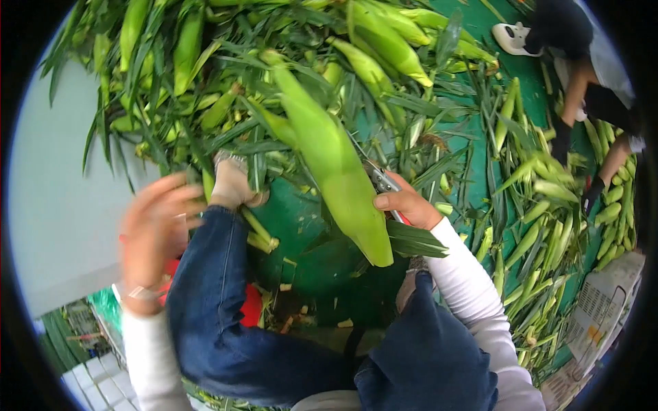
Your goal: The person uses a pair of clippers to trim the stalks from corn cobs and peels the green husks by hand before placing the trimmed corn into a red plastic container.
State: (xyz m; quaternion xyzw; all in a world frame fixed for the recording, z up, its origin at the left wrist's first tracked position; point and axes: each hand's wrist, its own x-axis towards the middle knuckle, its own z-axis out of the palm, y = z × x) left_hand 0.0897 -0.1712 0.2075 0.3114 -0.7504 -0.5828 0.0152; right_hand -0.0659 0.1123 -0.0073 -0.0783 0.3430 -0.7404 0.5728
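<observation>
My right hand (406,204) grips a cutting tool with metal blades (382,181) and a bit of red handle showing under the fingers. A large green corn ear in its husk (336,168) slants across in front of that hand, its butt end pointing down toward my knees. Blurred with motion, my left hand (156,220) hovers at the left with fingers spread and nothing in it. It is near my left knee in blue jeans (219,274), apart from the ear. What holds the ear up is hidden.
A big heap of unhusked corn and leaves (226,82) fills the top, lying on a green sheet (301,226). More ears (541,205) lie at the right, where another person (589,75) crouches working. A light crate (603,308) sits at lower right. A pale wall (55,198) is at the left.
</observation>
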